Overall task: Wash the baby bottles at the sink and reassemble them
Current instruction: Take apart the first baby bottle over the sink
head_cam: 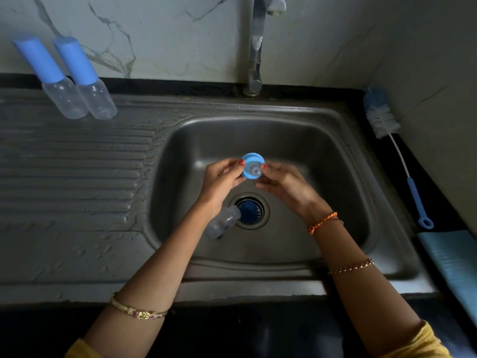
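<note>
Over the steel sink basin, my left hand and my right hand both pinch a blue bottle collar with a clear teat in its middle. An open clear bottle body lies on its side on the basin floor beside the drain strainer, partly hidden by my left forearm. Two assembled bottles with blue caps stand on the drainboard at the back left.
The tap rises behind the basin; no water is seen running. A bottle brush with a blue handle lies on the right counter, a light blue cloth below it. The ribbed drainboard stretches left.
</note>
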A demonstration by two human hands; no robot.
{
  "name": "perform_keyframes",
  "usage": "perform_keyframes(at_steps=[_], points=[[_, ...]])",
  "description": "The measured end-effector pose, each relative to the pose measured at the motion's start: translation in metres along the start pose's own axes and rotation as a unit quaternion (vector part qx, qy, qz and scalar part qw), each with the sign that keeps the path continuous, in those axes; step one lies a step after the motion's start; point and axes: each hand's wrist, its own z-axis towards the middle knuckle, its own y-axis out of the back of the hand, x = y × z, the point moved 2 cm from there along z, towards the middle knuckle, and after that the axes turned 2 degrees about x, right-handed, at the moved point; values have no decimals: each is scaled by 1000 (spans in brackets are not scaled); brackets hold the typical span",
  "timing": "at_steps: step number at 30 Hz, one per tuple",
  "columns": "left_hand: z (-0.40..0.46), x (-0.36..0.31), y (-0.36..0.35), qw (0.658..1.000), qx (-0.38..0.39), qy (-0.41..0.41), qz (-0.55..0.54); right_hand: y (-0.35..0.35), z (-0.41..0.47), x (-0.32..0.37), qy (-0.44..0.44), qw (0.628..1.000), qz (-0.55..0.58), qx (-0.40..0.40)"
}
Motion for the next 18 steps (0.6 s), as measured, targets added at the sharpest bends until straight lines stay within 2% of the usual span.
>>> perform_keyframes(at_steps=[6,9,18], points=[[-3,2,-6,998,-29,36,-51,-4,0,3,43,994,-45,-86],[-4,1,-8,997,-35,33,-66,-5,-2,5,57,993,-50,-93],[-10,-1,-11,999,-26,12,-39,-11,0,2,129,966,-155,-163]])
